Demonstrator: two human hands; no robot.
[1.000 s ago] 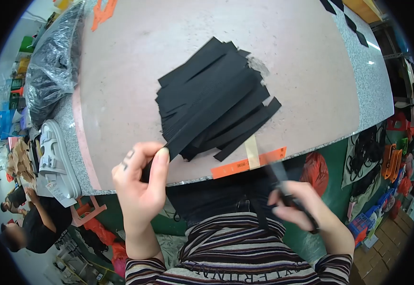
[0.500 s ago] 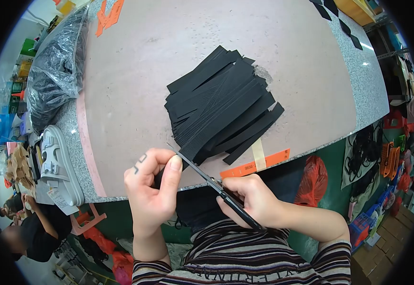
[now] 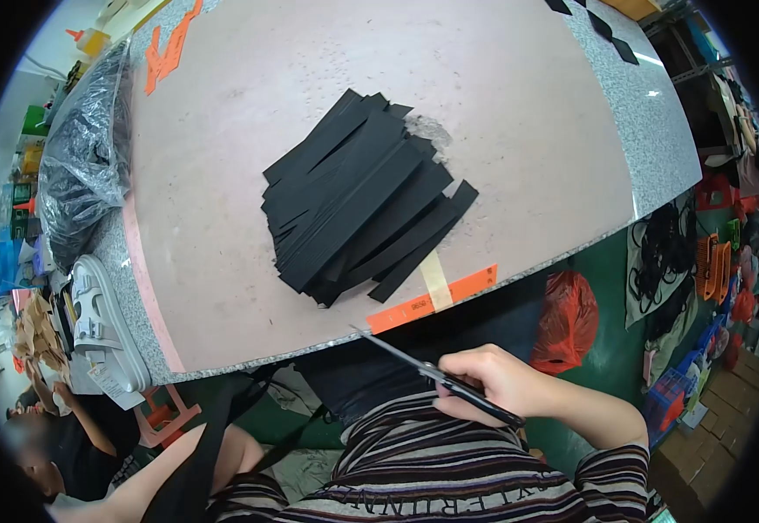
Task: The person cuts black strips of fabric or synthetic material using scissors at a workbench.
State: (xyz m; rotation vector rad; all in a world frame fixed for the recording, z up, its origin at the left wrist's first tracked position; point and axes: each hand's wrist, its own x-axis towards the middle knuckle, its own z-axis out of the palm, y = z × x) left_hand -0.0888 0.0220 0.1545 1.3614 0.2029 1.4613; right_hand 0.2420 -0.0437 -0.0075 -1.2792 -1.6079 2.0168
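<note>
Black scissors (image 3: 462,386) are in my right hand (image 3: 493,383), whose fingers are wrapped round the handles. Their blades look closed and point up-left, the tip at the table's front edge. My left forearm (image 3: 149,471) reaches toward the lower left, and the hand itself is out of view. Long black strips (image 3: 231,414) hang beside that forearm, in front of the table edge. A fanned stack of black strips (image 3: 353,192) lies on the table mat (image 3: 536,174), away from both arms.
An orange label strip (image 3: 462,289) with cream tape lies along the front edge. At the left are a plastic bag of dark material (image 3: 88,166) and a white sandal (image 3: 105,322). A red bag (image 3: 567,318) is below the table. Another person (image 3: 74,436) is at lower left.
My left hand has left the stack's near end and gone out of view at lower left; long black strips now hang there. The scissors have moved down and right, and the view has shifted.
</note>
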